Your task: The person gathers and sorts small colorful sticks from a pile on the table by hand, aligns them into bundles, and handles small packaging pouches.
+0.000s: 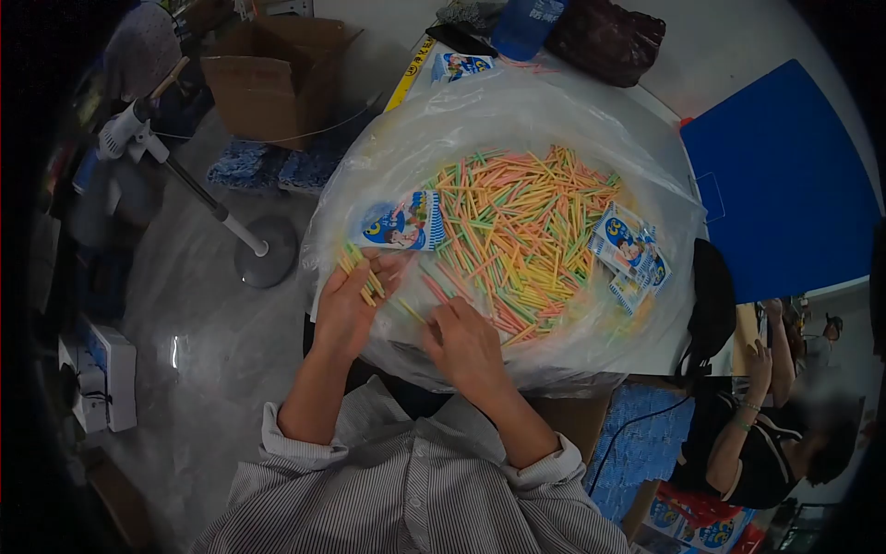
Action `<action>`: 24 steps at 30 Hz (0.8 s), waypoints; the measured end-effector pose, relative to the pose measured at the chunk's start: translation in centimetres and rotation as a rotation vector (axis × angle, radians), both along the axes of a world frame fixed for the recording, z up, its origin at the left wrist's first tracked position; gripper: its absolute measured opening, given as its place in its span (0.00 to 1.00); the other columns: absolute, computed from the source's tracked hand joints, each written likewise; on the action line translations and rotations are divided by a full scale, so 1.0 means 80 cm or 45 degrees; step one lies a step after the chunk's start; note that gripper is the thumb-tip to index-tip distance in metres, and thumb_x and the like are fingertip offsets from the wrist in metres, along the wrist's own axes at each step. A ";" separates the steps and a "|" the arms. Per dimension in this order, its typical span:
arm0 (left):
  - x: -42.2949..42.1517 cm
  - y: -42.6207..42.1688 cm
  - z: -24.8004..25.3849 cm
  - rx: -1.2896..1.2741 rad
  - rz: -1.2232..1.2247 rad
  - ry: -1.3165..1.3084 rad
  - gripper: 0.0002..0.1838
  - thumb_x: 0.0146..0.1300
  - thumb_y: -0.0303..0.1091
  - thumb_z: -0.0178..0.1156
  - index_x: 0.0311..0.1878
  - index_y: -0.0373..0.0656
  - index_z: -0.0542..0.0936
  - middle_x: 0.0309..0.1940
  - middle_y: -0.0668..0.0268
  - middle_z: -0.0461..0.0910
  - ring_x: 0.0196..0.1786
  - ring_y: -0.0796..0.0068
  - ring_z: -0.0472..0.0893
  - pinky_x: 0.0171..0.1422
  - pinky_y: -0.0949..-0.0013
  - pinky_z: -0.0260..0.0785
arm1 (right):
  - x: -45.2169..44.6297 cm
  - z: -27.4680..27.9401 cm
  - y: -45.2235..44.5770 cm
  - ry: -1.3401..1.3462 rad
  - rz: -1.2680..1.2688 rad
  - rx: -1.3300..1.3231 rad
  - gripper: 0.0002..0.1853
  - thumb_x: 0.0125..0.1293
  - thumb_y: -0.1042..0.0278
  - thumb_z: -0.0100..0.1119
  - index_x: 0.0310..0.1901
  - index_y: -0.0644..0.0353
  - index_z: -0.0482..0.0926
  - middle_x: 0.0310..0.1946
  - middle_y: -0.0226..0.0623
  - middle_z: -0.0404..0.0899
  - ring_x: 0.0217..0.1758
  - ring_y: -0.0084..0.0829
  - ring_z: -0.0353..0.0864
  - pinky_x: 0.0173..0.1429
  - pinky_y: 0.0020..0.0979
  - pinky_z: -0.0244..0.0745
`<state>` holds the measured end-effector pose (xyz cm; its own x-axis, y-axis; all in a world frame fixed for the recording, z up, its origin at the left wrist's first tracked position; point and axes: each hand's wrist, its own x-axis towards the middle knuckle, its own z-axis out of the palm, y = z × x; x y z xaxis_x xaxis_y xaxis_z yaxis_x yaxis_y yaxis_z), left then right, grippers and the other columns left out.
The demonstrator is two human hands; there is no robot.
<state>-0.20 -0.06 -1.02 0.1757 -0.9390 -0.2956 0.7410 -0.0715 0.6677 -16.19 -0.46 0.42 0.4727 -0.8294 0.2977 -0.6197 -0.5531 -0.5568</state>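
A large heap of thin pastel sticks (pixel 526 240) in yellow, pink, orange and green lies on a clear plastic sheet or bag (pixel 369 166). My left hand (pixel 347 300) is closed round a small bunch of yellow and green sticks (pixel 369 284), palm turned up. At the heap's near left edge, my right hand (pixel 464 346) has its fingers curled together, with a yellow-green stick (pixel 412 311) at the fingertips. Several pink sticks (pixel 445 284) lie just beyond it. A blue and white printed packet (pixel 401 224) rests above my left hand. More such packets (pixel 630 249) lie right of the heap.
A blue board or lid (pixel 784 185) stands at right, beside a black bag (pixel 709 305). At the back are a blue container (pixel 528 30) and a dark red bag (pixel 609 39). An open cardboard box (pixel 268 78) and a stand (pixel 263 249) are left. Another person (pixel 752 443) sits at right.
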 end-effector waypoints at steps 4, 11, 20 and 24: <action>0.012 0.012 -0.002 0.057 0.101 0.008 0.11 0.64 0.32 0.40 0.47 0.39 0.66 0.42 0.58 0.72 0.48 0.66 0.72 0.53 0.64 0.64 | -0.020 0.003 0.003 0.054 -0.117 0.108 0.08 0.48 0.73 0.57 0.30 0.62 0.70 0.24 0.39 0.71 0.24 0.37 0.74 0.27 0.33 0.69; -0.007 0.015 0.008 -0.036 -0.056 0.093 0.12 0.64 0.31 0.40 0.47 0.36 0.65 0.41 0.58 0.72 0.48 0.64 0.72 0.52 0.63 0.66 | -0.018 0.009 -0.032 -0.121 -0.140 0.132 0.08 0.50 0.72 0.57 0.31 0.64 0.71 0.25 0.41 0.72 0.25 0.36 0.75 0.28 0.31 0.69; -0.009 0.020 0.001 0.033 -0.079 0.102 0.13 0.64 0.31 0.41 0.50 0.37 0.65 0.40 0.60 0.72 0.46 0.66 0.73 0.51 0.64 0.66 | 0.006 -0.003 -0.053 0.067 -0.072 -0.098 0.08 0.51 0.70 0.57 0.29 0.65 0.72 0.24 0.43 0.70 0.25 0.40 0.72 0.28 0.33 0.68; -0.016 0.016 0.005 0.029 -0.179 0.111 0.12 0.64 0.32 0.42 0.48 0.38 0.66 0.41 0.61 0.72 0.47 0.68 0.73 0.52 0.66 0.66 | -0.012 0.012 -0.068 -0.047 -0.116 0.150 0.08 0.53 0.69 0.55 0.27 0.66 0.72 0.20 0.37 0.70 0.21 0.30 0.71 0.25 0.27 0.66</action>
<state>-1.49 1.23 -0.62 0.0161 -0.9455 -0.3251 0.7778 -0.1925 0.5982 -17.14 -5.94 1.38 0.3847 -0.8985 0.2116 -0.6421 -0.4251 -0.6380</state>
